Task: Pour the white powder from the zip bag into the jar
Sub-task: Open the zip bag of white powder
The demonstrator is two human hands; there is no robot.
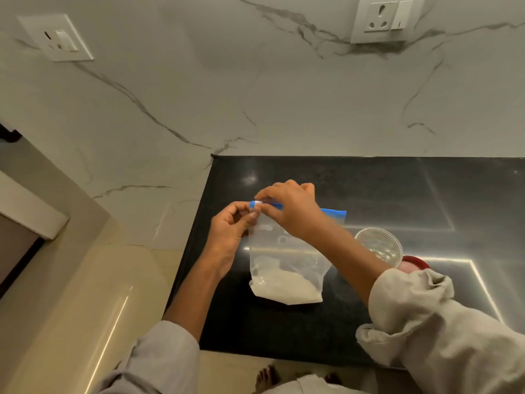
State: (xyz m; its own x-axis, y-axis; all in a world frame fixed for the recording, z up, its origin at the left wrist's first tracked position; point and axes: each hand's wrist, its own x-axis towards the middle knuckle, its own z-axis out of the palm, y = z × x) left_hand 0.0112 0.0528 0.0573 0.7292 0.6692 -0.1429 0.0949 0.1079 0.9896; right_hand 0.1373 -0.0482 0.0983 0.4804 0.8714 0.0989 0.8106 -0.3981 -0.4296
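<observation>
Item one: our left hand pinches the left end of the blue zip strip. Item two: the zip bag, upright near the middle of the black counter, with white powder settled in its bottom. Item three: our right hand, fingers curled, grips the strip just beside the left hand. Item four: the clear jar, open, toward the counter's right edge, just right of the bag. Item five: a red lid, touching the jar's near side.
</observation>
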